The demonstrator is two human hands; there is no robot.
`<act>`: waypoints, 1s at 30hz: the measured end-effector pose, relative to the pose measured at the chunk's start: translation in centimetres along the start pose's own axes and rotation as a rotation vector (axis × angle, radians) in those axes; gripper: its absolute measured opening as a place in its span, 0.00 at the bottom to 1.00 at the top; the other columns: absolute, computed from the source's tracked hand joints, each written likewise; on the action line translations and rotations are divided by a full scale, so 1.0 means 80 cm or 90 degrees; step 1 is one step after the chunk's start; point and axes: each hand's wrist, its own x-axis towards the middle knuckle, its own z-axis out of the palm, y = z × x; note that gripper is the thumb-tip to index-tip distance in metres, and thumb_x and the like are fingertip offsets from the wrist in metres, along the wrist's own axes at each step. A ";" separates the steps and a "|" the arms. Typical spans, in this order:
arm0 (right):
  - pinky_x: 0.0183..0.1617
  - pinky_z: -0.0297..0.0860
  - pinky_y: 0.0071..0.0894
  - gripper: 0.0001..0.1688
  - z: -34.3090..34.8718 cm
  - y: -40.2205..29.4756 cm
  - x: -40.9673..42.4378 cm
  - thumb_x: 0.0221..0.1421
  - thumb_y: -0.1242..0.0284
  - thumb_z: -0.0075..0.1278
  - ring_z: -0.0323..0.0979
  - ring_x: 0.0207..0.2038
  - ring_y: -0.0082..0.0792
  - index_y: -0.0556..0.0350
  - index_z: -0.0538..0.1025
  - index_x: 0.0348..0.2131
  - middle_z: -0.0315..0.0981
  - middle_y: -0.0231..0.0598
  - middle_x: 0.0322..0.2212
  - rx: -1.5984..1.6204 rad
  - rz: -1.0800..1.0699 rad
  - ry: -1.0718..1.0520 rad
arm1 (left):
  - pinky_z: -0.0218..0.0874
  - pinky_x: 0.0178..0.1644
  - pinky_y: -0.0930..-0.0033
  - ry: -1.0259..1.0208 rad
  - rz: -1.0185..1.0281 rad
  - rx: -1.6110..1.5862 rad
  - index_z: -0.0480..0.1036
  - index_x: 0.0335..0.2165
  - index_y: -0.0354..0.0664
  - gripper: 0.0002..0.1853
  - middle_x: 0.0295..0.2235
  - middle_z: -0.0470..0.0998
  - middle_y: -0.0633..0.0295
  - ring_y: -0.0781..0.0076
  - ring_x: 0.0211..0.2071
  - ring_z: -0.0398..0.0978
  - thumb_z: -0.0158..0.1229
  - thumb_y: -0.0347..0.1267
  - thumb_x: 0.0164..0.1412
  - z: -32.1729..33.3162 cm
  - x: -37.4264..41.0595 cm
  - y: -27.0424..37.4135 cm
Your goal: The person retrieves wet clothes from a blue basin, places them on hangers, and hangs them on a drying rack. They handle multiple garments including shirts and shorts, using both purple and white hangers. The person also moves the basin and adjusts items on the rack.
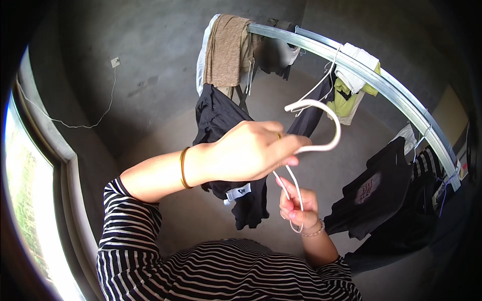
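A white hanger is held in front of me, its curved hook pointing up and away. My left hand, with a gold bangle at the wrist, grips it just below the hook. Lower down, my right hand has its fingers closed around the narrow loop of the hanger's frame. A black garment with a white label hangs below and behind my left hand and forearm. How it is supported is hidden by that hand.
A metal rail curves across the upper right. Brown trousers, a lime-green garment and a dark printed shirt hang along it. A thin hanger hooks over the rail. At left are a bright window and a wall socket with a white cord.
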 end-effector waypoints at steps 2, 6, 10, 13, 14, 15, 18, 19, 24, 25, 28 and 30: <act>0.16 0.47 0.15 0.43 0.004 0.000 -0.008 0.39 0.81 0.45 0.47 0.14 0.16 0.70 0.48 0.55 0.51 0.30 0.19 0.024 -0.028 -0.048 | 0.58 0.26 0.73 0.004 0.109 0.086 0.71 0.37 0.35 0.21 0.15 0.64 0.70 0.75 0.19 0.59 0.57 0.37 0.44 -0.005 0.005 -0.003; 0.15 0.47 0.15 0.43 0.015 -0.004 -0.005 0.39 0.81 0.45 0.45 0.12 0.15 0.72 0.47 0.55 0.51 0.31 0.19 0.060 -0.022 -0.049 | 0.54 0.36 0.69 0.068 0.143 0.136 0.71 0.38 0.37 0.21 0.17 0.61 0.69 0.71 0.26 0.60 0.54 0.40 0.46 0.007 0.002 -0.029; 0.14 0.53 0.16 0.42 0.019 -0.004 0.008 0.50 0.59 0.40 0.50 0.12 0.18 0.74 0.48 0.54 0.56 0.34 0.20 0.199 0.059 -0.027 | 0.62 0.19 0.69 0.001 0.004 0.023 0.68 0.37 0.36 0.17 0.16 0.69 0.62 0.67 0.16 0.69 0.54 0.36 0.51 0.014 -0.025 -0.059; 0.28 0.63 0.30 0.49 0.002 0.036 0.021 0.50 0.38 0.26 0.62 0.27 0.28 0.68 0.62 0.48 0.62 0.38 0.25 0.215 0.019 0.129 | 0.63 0.25 0.68 0.022 -0.130 -0.025 0.66 0.39 0.35 0.16 0.18 0.70 0.59 0.62 0.20 0.72 0.51 0.34 0.54 -0.001 -0.028 -0.070; 0.35 0.63 0.34 0.41 0.001 0.045 0.019 0.54 0.44 0.26 0.62 0.33 0.30 0.64 0.66 0.43 0.64 0.39 0.29 0.030 -0.023 0.139 | 0.63 0.27 0.68 0.030 -0.134 -0.017 0.65 0.39 0.35 0.15 0.18 0.70 0.59 0.60 0.20 0.72 0.50 0.34 0.55 -0.001 -0.028 -0.069; 0.39 0.64 0.33 0.28 0.006 0.051 0.019 0.55 0.56 0.38 0.64 0.36 0.30 0.64 0.65 0.43 0.65 0.40 0.34 -0.053 -0.072 0.137 | 0.62 0.27 0.68 0.041 -0.135 -0.005 0.66 0.39 0.36 0.15 0.18 0.70 0.59 0.60 0.20 0.71 0.50 0.34 0.55 -0.002 -0.030 -0.070; 0.42 0.64 0.28 0.27 0.031 0.049 0.040 0.43 0.81 0.53 0.63 0.42 0.30 0.64 0.62 0.44 0.63 0.41 0.41 -0.475 -0.159 0.182 | 0.62 0.25 0.69 0.065 -0.143 -0.010 0.65 0.40 0.37 0.15 0.17 0.69 0.59 0.61 0.19 0.70 0.50 0.33 0.56 0.004 -0.028 -0.070; 0.40 0.64 0.26 0.24 0.038 0.052 0.048 0.44 0.77 0.54 0.65 0.38 0.28 0.64 0.64 0.41 0.65 0.40 0.37 -0.510 -0.151 0.217 | 0.61 0.25 0.70 0.070 -0.161 -0.019 0.65 0.41 0.37 0.15 0.17 0.69 0.59 0.62 0.19 0.70 0.50 0.33 0.56 0.003 -0.028 -0.068; 0.32 0.64 0.29 0.20 0.029 0.056 0.032 0.43 0.68 0.56 0.67 0.28 0.36 0.62 0.65 0.30 0.66 0.44 0.23 -0.706 0.081 0.104 | 0.60 0.24 0.74 0.111 -0.218 -0.050 0.63 0.44 0.38 0.16 0.14 0.67 0.60 0.66 0.16 0.69 0.48 0.30 0.57 -0.010 -0.036 -0.069; 0.32 0.64 0.31 0.20 0.030 0.048 0.026 0.44 0.66 0.55 0.68 0.28 0.41 0.62 0.65 0.30 0.66 0.46 0.22 -0.744 0.151 0.062 | 0.59 0.24 0.74 0.111 -0.244 -0.067 0.63 0.44 0.38 0.16 0.15 0.68 0.59 0.66 0.16 0.69 0.47 0.30 0.57 -0.013 -0.038 -0.069; 0.42 0.60 0.44 0.20 -0.017 0.045 0.009 0.41 0.61 0.56 0.64 0.40 0.46 0.57 0.67 0.26 0.68 0.40 0.23 -0.957 -0.106 0.040 | 0.61 0.26 0.73 0.083 -0.206 -0.045 0.61 0.46 0.38 0.17 0.16 0.69 0.58 0.64 0.17 0.70 0.46 0.28 0.57 -0.014 -0.055 -0.074; 0.48 0.55 0.47 0.16 -0.018 0.005 -0.001 0.41 0.62 0.55 0.63 0.42 0.39 0.53 0.68 0.24 0.69 0.37 0.24 -1.105 -0.089 0.051 | 0.62 0.28 0.71 0.076 -0.224 -0.045 0.60 0.47 0.38 0.18 0.18 0.70 0.55 0.60 0.19 0.72 0.45 0.26 0.56 -0.019 -0.070 -0.079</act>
